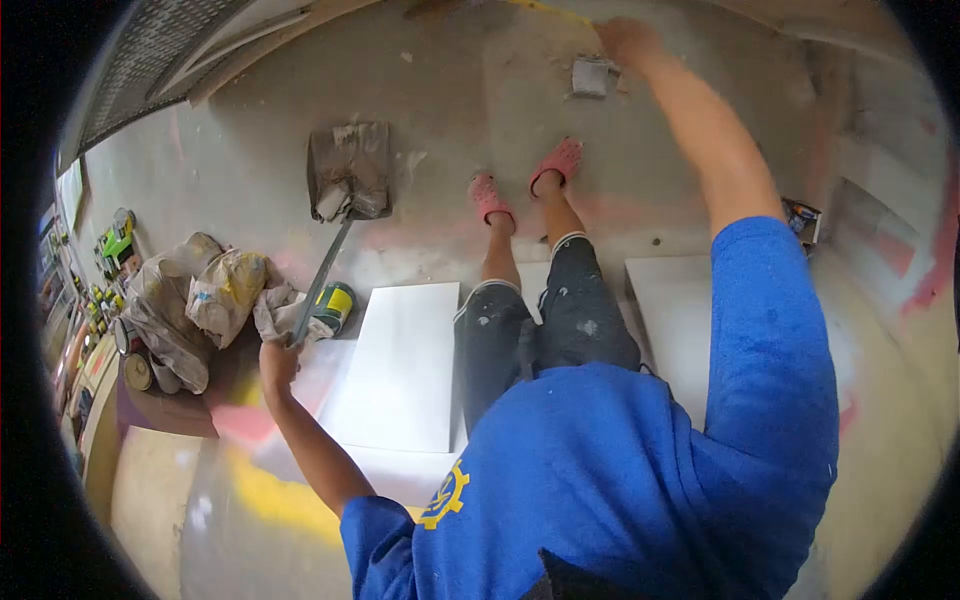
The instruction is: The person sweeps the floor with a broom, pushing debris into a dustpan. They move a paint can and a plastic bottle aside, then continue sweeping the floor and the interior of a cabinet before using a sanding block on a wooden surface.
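Note:
My left hand (278,364) is closed around the grey handle of a long-handled dustpan (368,160). The dustpan's worn, dusty pan rests on the floor ahead of me, with pale scraps (333,202) inside it. At the top right, my stretched-out right hand (628,44) grips a thin yellow stick (552,11) that looks like a broom handle. A brown, bristle-like end shows near it at the top edge, mostly cut off. A small whitish-grey folded piece (590,77) lies on the floor close to my right hand.
White panels (395,365) lie on both sides of my legs. To the left are crumpled plastic bags (228,298), a green can (334,304) and a shelf with several cans and tools. A small box (802,220) stands at the right, and my pink clogs (557,160) are on the paint-stained floor.

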{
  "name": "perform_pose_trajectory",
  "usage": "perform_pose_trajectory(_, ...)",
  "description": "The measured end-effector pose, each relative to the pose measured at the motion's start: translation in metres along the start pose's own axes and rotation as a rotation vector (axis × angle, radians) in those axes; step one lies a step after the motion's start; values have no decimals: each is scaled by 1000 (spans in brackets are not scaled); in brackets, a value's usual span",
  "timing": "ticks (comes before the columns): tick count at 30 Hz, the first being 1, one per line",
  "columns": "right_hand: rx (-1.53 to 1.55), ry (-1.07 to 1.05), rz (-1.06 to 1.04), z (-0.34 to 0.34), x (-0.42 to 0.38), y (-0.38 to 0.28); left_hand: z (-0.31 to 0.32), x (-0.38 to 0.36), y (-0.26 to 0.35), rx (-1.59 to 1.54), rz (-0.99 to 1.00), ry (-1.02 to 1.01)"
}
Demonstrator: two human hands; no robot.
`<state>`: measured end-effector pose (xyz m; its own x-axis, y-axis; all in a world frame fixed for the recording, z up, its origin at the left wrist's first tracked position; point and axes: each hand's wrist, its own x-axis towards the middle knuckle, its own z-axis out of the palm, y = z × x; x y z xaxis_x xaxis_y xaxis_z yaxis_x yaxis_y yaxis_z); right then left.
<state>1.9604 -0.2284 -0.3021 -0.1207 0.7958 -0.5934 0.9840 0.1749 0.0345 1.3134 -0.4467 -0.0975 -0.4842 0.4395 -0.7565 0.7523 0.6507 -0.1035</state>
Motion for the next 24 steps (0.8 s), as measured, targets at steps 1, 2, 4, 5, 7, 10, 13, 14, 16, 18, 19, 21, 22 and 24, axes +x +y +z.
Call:
perform_pose_trajectory(1,-35,-46,7,8,2,5,1,-2,-6,28,6,17)
perform_pose_trajectory(2,-73,-98,9,15,-8,16,-4,-12,2,53,-20,-52)
perform_pose_trajectory(4,-131,-172,47,18,-47,37,12,14,-52,102,168,7)
perform_pose_trajectory(5,-140,-190,80,13,-85,38,17,13,-53,129,209,27)
perform_pose_trajectory(7,-155,-228,121,-2,-149,45,14,-17,-18,207,225,52)
perform_pose_trajectory(10,-123,-279,187,-40,-203,46,5,-29,-8,281,239,79)
perform_pose_trajectory(13,-83,-204,202,-59,-194,55,-3,-12,-5,304,285,20)
perform_pose_trajectory(14,-65,-154,201,-61,-177,60,-9,-10,0,264,295,11)
perform_pose_trajectory(16,-98,-58,206,-19,-118,83,-20,-39,48,238,312,-16)
perform_pose_trajectory(18,-89,-99,272,12,-71,90,-17,-39,69,239,370,5)
perform_pose_trajectory(19,-130,-130,217,18,-70,98,-24,-63,109,251,261,-18)
perform_pose_trajectory(21,-204,-216,84,34,-89,99,-23,-56,115,336,430,45)
perform_pose_trajectory(22,-44,-148,174,58,-109,106,-22,-52,119,370,518,75)
perform_pose_trajectory(24,40,-185,186,76,-154,129,-19,-40,137,449,604,39)
